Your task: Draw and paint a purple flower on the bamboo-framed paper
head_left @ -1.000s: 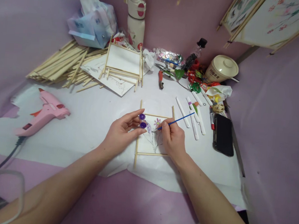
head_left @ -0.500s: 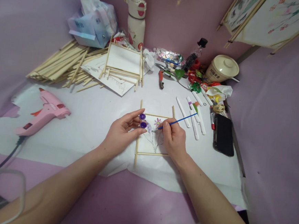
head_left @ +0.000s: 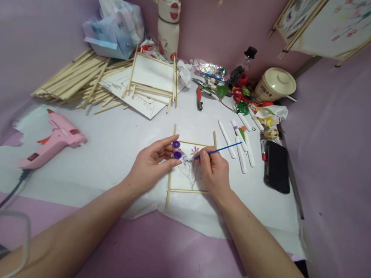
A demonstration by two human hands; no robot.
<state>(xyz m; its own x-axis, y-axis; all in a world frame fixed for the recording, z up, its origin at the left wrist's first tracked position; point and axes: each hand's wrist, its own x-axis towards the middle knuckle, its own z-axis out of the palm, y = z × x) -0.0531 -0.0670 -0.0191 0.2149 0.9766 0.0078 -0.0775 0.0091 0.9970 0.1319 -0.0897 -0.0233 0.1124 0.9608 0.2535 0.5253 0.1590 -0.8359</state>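
Note:
Between thumb and fingers, my left hand (head_left: 153, 160) grips a small paint pot (head_left: 177, 155) with purple paint and its flipped-up lid, over the left edge of a stick-framed picture (head_left: 182, 183). My right hand (head_left: 215, 169) pinches a blue paintbrush (head_left: 223, 148), its tip down at the drawing near a purple-dabbed flower. A pink flower (head_left: 195, 151) shows at the top of the paper, with thin dark stem lines below. My right hand covers the picture's right side.
A pink glue gun (head_left: 55, 139) with its cord lies left. Behind are wooden sticks (head_left: 68, 78), another stick frame (head_left: 154, 71) and a bottle (head_left: 168, 26). White markers (head_left: 227, 138), a black phone (head_left: 277, 167) and a lidded tub (head_left: 275, 86) stand or lie right.
The brush has shifted slightly, its tip a little left and its rear end lower. My left hand still holds the paint pot in nearly the same spot.

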